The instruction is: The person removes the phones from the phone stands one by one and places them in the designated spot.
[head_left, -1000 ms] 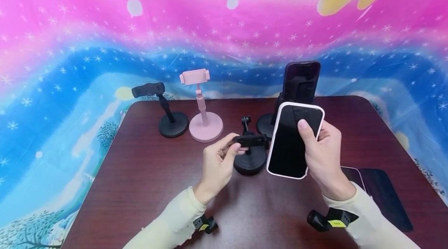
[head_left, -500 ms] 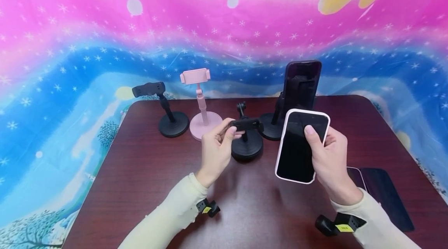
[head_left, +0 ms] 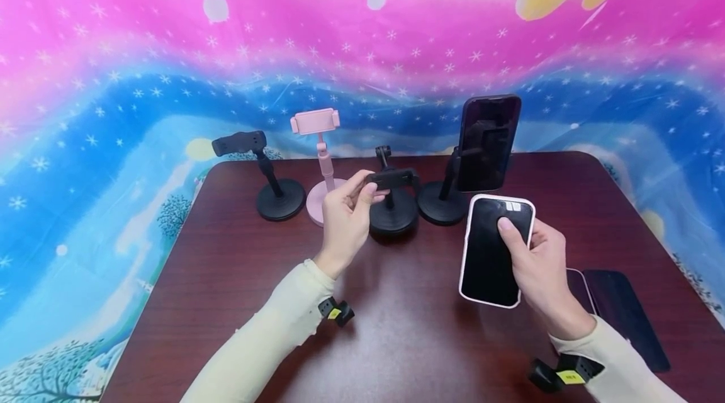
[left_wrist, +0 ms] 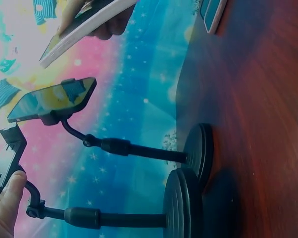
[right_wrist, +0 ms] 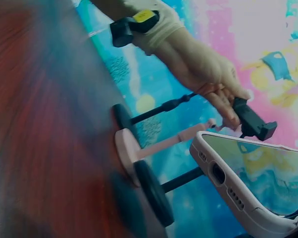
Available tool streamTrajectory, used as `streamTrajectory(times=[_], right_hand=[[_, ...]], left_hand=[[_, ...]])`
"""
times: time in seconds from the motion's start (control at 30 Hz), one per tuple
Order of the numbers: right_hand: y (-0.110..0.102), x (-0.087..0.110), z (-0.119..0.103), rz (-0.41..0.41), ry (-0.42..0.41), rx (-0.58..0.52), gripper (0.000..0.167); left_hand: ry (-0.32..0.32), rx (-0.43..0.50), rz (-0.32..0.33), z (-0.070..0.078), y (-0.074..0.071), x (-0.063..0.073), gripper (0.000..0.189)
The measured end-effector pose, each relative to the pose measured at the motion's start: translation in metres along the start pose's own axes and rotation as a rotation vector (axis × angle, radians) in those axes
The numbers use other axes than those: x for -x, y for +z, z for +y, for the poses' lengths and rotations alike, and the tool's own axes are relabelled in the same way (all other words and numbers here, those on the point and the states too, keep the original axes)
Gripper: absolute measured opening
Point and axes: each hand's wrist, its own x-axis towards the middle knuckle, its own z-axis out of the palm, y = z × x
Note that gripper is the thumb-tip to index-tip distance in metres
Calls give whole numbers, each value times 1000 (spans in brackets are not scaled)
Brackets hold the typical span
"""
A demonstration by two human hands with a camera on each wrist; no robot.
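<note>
My left hand (head_left: pixel 347 217) pinches the left end of the clamp of a black phone stand (head_left: pixel 392 211) between thumb and fingers. Whether its round base touches the table cannot be told. In the left wrist view the stand's clamp (left_wrist: pixel 8 158) has no phone in it. My right hand (head_left: pixel 540 271) grips a phone in a white case (head_left: pixel 491 258), thumb across the dark screen, held in the air right of that stand. Its bottom edge with the charging port shows on the phone (right_wrist: pixel 248 183) in the right wrist view. Behind it, another black stand (head_left: pixel 443 201) bears a dark phone (head_left: pixel 489 141).
Toward the back left stand a black phone stand (head_left: pixel 280 198) and a pink phone stand (head_left: pixel 324 164). Two phones lie flat at the right: a dark phone (head_left: pixel 629 321) and a pale-edged phone (head_left: pixel 579 286), partly behind my wrist. A patterned cloth (head_left: pixel 362 75) hangs behind the table (head_left: pixel 226 302).
My left hand has moved the black stand away from me and slightly left, up beside the other stands. The right hand has drawn the white-cased phone to the right and closer to me.
</note>
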Motion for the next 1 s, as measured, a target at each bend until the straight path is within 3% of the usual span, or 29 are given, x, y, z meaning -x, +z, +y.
streamTrajectory(times=[0.27, 0.8, 1.0], right_hand=[[-8, 0, 8, -41, 2, 39, 19], [-18, -4, 14, -46, 12, 82, 20], [-29, -8, 20, -100, 17, 104, 23]], left_hand=[[-4, -26, -13, -6, -1, -11, 24], [-40, -43, -13, -23, 3, -26, 26], [-47, -32, -1, -26, 4, -29, 26]])
